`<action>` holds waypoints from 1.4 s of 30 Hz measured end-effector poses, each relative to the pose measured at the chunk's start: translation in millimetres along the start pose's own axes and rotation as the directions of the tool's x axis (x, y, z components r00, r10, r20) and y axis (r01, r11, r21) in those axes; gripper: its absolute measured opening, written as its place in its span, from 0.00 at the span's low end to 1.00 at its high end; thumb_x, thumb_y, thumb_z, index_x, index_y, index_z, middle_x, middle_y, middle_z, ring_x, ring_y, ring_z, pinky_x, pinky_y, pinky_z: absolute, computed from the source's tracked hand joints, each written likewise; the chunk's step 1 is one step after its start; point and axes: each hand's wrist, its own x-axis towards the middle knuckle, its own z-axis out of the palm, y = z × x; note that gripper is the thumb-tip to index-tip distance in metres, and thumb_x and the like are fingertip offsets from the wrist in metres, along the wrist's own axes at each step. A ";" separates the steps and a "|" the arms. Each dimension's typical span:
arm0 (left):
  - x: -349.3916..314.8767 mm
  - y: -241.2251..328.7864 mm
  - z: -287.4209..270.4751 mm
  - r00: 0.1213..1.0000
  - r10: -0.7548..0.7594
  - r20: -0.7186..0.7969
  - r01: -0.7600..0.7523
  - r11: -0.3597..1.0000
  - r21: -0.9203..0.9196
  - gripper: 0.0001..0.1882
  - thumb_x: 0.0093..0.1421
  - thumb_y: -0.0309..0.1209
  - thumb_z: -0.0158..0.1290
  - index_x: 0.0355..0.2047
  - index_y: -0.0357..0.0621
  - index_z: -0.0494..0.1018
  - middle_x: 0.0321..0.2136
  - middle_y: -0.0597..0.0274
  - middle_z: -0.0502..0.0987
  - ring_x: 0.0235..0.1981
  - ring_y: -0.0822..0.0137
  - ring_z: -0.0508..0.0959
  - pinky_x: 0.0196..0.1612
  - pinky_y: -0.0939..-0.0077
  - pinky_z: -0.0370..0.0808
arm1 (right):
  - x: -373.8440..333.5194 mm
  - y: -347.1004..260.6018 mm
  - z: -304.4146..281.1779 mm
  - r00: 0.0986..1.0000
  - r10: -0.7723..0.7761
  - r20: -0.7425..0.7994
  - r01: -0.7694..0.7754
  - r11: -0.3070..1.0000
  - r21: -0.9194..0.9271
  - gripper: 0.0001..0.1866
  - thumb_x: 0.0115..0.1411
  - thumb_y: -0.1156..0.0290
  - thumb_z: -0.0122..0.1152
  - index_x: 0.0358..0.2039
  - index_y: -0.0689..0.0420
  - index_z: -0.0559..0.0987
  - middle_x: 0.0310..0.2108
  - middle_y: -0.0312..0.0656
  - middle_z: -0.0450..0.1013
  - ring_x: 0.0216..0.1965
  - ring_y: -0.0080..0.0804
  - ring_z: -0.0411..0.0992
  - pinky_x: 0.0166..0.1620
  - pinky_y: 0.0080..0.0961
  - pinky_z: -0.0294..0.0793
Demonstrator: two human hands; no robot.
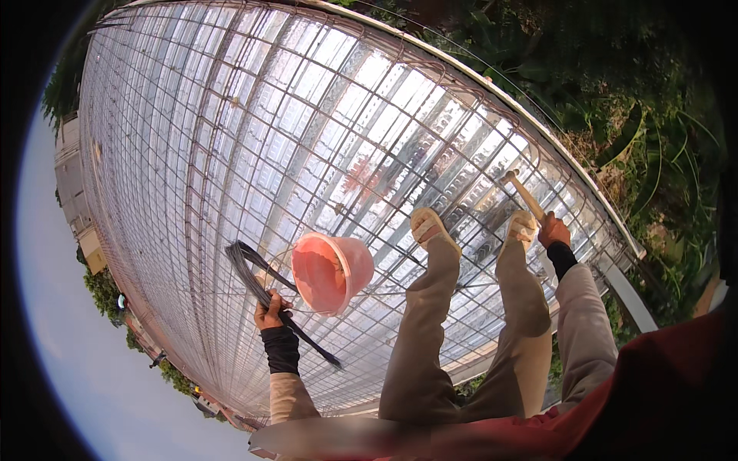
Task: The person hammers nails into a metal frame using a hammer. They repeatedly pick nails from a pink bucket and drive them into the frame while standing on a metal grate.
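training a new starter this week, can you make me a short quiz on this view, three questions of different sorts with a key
1. True or false: the hammer is in the right hand.
2. Where in the picture is the bucket?
a) left of both hands
b) between the hands, nearer the left
c) right of both hands
3. What does the left hand grip, and what colour is it?

Key
1. True
2. b
3. A bundle of strands, dark in colour
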 end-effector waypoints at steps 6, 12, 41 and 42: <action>64.9 66.9 -22.9 0.994 0.111 0.005 -0.110 0.991 -0.073 0.12 0.63 0.34 0.60 0.43 0.42 0.75 0.23 0.66 0.77 0.24 0.70 0.80 0.23 0.79 0.73 | -57.7 -14.3 -13.2 0.978 0.169 0.119 -0.182 0.978 0.104 0.16 0.57 0.65 0.60 0.45 0.56 0.75 0.42 0.57 0.78 0.46 0.58 0.77 0.49 0.50 0.77; 148.9 161.9 6.1 0.979 0.205 0.004 -0.204 0.978 -0.040 0.14 0.63 0.33 0.61 0.45 0.41 0.75 0.28 0.64 0.80 0.28 0.70 0.82 0.27 0.80 0.74 | -81.2 -33.4 27.6 0.958 0.170 0.229 -0.188 0.980 0.061 0.18 0.55 0.63 0.59 0.42 0.61 0.76 0.43 0.57 0.78 0.46 0.57 0.77 0.51 0.46 0.77; 456.4 269.1 209.2 0.920 0.275 0.280 -0.309 0.947 0.086 0.16 0.60 0.36 0.65 0.45 0.43 0.78 0.35 0.68 0.82 0.35 0.75 0.80 0.30 0.82 0.74 | 145.6 -376.7 -237.2 0.948 -0.318 0.033 0.291 0.902 0.318 0.22 0.53 0.57 0.60 0.40 0.63 0.71 0.23 0.57 0.74 0.28 0.59 0.75 0.34 0.48 0.74; 453.2 274.7 209.3 0.920 0.266 0.290 -0.293 0.955 0.054 0.17 0.61 0.35 0.64 0.48 0.42 0.78 0.38 0.66 0.83 0.37 0.73 0.82 0.31 0.82 0.75 | 158.5 -395.4 -240.3 0.929 -0.367 0.046 0.335 0.887 0.318 0.22 0.53 0.58 0.60 0.41 0.63 0.71 0.23 0.57 0.74 0.28 0.59 0.75 0.34 0.49 0.73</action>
